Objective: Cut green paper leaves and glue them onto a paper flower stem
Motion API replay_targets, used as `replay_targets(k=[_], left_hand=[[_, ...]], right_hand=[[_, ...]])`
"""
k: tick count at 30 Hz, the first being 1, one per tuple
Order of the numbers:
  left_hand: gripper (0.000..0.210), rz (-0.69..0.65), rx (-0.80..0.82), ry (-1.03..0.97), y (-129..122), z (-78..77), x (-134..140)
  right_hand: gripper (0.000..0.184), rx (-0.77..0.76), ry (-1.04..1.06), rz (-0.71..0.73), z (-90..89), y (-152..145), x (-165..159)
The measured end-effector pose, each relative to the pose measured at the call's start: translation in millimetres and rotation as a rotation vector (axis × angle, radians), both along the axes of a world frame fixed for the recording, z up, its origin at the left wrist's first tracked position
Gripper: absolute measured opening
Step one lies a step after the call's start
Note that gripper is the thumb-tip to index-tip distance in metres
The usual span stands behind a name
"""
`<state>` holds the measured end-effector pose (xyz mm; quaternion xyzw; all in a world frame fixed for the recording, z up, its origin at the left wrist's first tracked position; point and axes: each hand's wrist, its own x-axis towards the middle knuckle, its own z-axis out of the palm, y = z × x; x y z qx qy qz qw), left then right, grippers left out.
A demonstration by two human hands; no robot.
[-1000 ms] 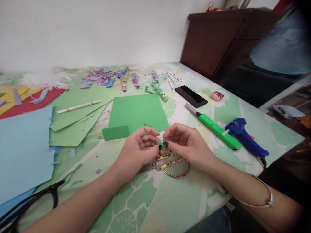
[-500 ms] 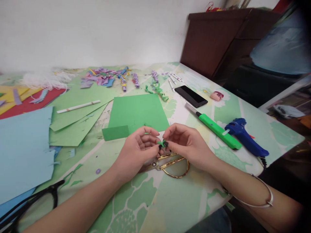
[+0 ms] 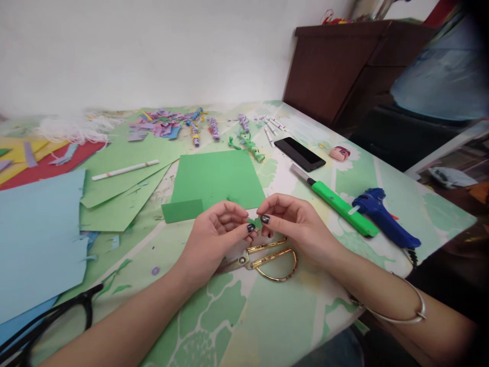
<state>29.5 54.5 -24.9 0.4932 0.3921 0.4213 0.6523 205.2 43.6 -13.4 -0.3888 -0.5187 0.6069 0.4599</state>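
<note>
My left hand (image 3: 216, 229) and my right hand (image 3: 301, 224) face each other at the near edge of a green sheet. Between them is a small green paper piece (image 3: 255, 223), pinched by thumb and fingers of both hands and partly covered by them. Gold-handled scissors (image 3: 277, 264) lie on the table just beneath, their blades running under my left hand. The green paper sheet (image 3: 219, 176) lies flat behind my fingers, with a smaller green paper strip (image 3: 182, 210) over its near left corner.
On the right are a green lighter-like tool (image 3: 340, 204), a blue glue gun (image 3: 385, 216) and a black phone (image 3: 300, 153). Decorated paper rolls (image 3: 214, 129) and paper scraps (image 3: 160, 124) lie at the back. Light blue paper (image 3: 38, 234) and black glasses (image 3: 86, 311) occupy the left.
My fingertips have shifted slightly around the small green piece, and less of it shows now. The view has moved a little; the things on the table stay put.
</note>
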Motion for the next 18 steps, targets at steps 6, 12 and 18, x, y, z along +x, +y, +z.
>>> replay_targets(k=[6,12,18], left_hand=[[0.014,0.015,0.03,0.048,-0.1,1.8,2.8],[0.01,-0.009,0.064,0.121,-2.6,5.5,2.6],[0.011,-0.004,0.05,0.147,-3.8,7.7,2.8]], right_hand=[[0.011,-0.026,-0.023,0.006,0.4,-1.4,-0.7],[0.005,-0.049,-0.046,-0.006,0.8,-0.9,-1.1],[0.007,-0.056,-0.042,-0.006,2.3,-1.6,-1.9]])
